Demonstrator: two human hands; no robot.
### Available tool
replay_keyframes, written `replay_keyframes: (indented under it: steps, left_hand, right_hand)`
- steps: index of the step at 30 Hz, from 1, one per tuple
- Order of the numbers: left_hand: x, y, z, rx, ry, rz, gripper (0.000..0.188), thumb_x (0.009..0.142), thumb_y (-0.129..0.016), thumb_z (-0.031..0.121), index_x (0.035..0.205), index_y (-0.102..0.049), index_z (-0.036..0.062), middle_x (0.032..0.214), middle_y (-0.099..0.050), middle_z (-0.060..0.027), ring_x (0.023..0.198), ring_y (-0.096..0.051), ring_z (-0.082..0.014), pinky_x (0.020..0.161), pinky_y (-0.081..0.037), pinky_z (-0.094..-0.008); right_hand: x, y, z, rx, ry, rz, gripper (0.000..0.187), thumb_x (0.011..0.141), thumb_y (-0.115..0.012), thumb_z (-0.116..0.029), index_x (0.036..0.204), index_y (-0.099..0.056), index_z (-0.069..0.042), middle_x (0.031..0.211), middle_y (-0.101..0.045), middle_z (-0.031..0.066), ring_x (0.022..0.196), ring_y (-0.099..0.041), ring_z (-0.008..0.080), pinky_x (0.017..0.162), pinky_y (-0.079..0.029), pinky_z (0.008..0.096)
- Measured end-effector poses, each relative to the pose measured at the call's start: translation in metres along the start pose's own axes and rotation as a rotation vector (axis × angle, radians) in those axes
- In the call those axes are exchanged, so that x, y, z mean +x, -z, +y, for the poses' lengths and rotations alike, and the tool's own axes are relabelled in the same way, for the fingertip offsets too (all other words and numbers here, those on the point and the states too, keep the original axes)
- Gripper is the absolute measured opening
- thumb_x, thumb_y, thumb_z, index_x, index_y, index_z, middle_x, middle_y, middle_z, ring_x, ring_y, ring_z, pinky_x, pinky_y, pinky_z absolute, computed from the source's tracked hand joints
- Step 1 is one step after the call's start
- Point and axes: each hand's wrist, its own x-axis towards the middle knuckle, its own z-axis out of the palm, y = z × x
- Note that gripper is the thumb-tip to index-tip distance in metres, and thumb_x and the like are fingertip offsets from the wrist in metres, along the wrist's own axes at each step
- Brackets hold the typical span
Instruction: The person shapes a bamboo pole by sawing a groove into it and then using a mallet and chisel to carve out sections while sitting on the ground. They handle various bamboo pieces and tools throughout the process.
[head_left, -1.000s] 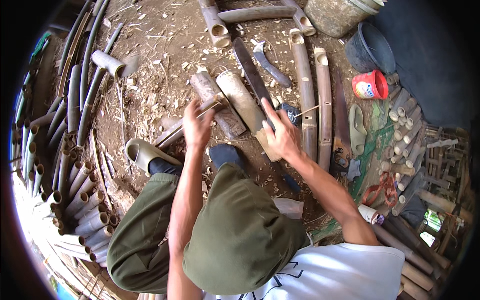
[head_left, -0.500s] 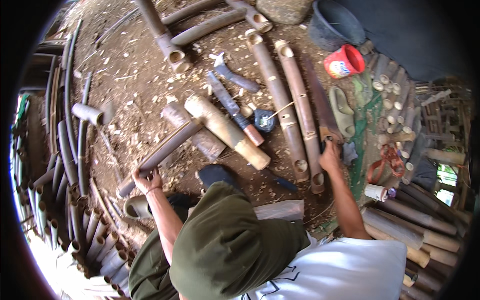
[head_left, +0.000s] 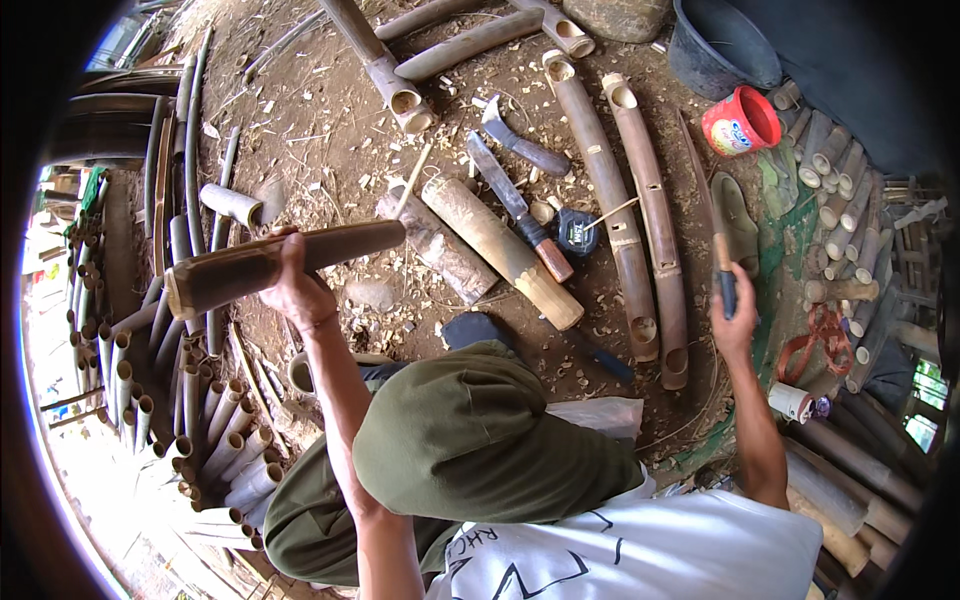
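Observation:
My left hand (head_left: 298, 288) is wrapped around the middle of a dark brown bamboo piece (head_left: 350, 243), raised above the ground at the left. Its pale cut end points to the left. On the right, my right hand (head_left: 738, 315) grips the dark handle of a handsaw (head_left: 699, 185). The saw's blade points away from me and shows almost edge-on. Between my hands lie a pale bamboo log (head_left: 505, 255), a bark-covered log (head_left: 440, 245), a machete (head_left: 515, 205) and a tape measure (head_left: 578, 232). Nearest the saw are two long bamboo lengths with cut openings, one of them a notched bamboo tube (head_left: 655, 230).
A curved-blade tool (head_left: 527, 143) lies beyond the machete. A red bucket (head_left: 741, 122) and a dark basin (head_left: 722, 50) stand at the far right. A clog (head_left: 735, 220) sits beside the saw. Bamboo stacks (head_left: 225, 430) line the left; wood shavings cover the dirt floor.
My left hand has lifted the bamboo piece off the ground and levelled it. My right hand has raised the saw, turning its blade from flat to nearly edge-on.

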Motion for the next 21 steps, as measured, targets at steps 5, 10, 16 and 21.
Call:
replay_keyframes:
  steps: [5, 10, 16, 21]
  left_hand:
    - [-0.027, -0.007, -0.016, -0.031, 0.033, -0.064, 0.035, 0.08, -0.067, 0.002, 0.114, -0.059, -0.0009, 0.105, -0.066, -0.0162, 0.101, -0.061, -0.0247, 0.096, -0.048, -0.0419]
    - [-0.018, 0.0, -0.008, 0.043, -0.017, -0.148, 0.032, 0.082, -0.063, -0.002, 0.113, -0.057, -0.0008, 0.104, -0.066, -0.0162, 0.1, -0.062, -0.0251, 0.098, -0.045, -0.0411]
    - [0.001, 0.005, -0.016, -0.06, 0.044, -0.123, 0.033, 0.083, -0.063, -0.003, 0.114, -0.052, 0.0015, 0.103, -0.065, -0.0157, 0.099, -0.064, -0.027, 0.095, -0.051, -0.0427]
    - [0.004, 0.003, -0.018, -0.054, 0.053, -0.14, 0.033, 0.083, -0.063, -0.002, 0.113, -0.051, 0.0016, 0.103, -0.063, -0.0134, 0.099, -0.064, -0.0266, 0.095, -0.05, -0.0419]
  right_hand:
    - [-0.022, 0.03, -0.134, 0.52, -0.021, -0.006, 0.068, 0.088, -0.058, -0.008, 0.148, -0.031, 0.009, 0.093, -0.063, 0.0086, 0.08, -0.061, 0.0142, 0.073, -0.052, 0.0294]
    - [-0.012, 0.014, -0.177, 0.55, 0.153, -0.274, 0.056, 0.069, -0.062, -0.003, 0.122, -0.06, 0.013, 0.088, -0.07, 0.0181, 0.067, -0.068, 0.02, 0.064, -0.055, 0.0327]
    - [-0.001, -0.011, -0.18, 0.392, 0.403, -0.51, 0.064, 0.06, -0.058, 0.005, 0.124, -0.059, 0.01, 0.077, -0.067, 0.0189, 0.055, -0.064, 0.0277, 0.055, -0.052, 0.0361]
    - [0.02, -0.043, -0.19, 0.475, 0.329, -0.622, 0.062, 0.062, -0.059, 0.004, 0.124, -0.06, 0.01, 0.073, -0.066, 0.0173, 0.055, -0.064, 0.0294, 0.052, -0.051, 0.0367]
